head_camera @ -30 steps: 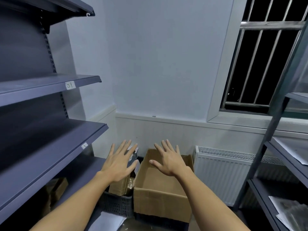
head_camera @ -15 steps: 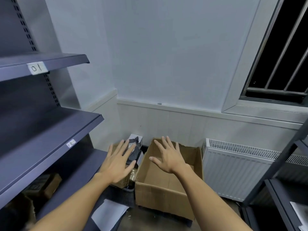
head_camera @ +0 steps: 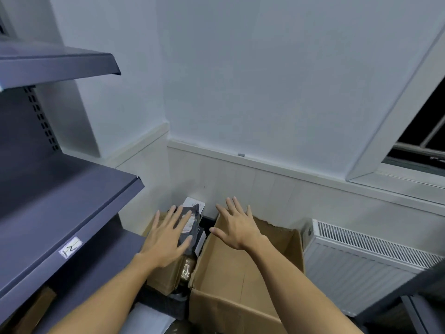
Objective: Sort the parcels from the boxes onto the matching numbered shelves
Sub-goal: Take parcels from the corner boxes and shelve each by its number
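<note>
The left hand is hovering flat with all 5 fingers spread wide, gripping nothing; its fingertips are lying over the dark grey parcel, though I cannot tell if they are touching it. That parcel is sitting on top of brown parcels, just left of the open cardboard box. The right hand is hanging over the box's far left corner, fingers likewise splayed, holding nothing. The shelf labelled 2 is jutting out at left

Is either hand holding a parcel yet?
No, the left hand and right hand both have fingers spread straight, gripping nothing.
</note>
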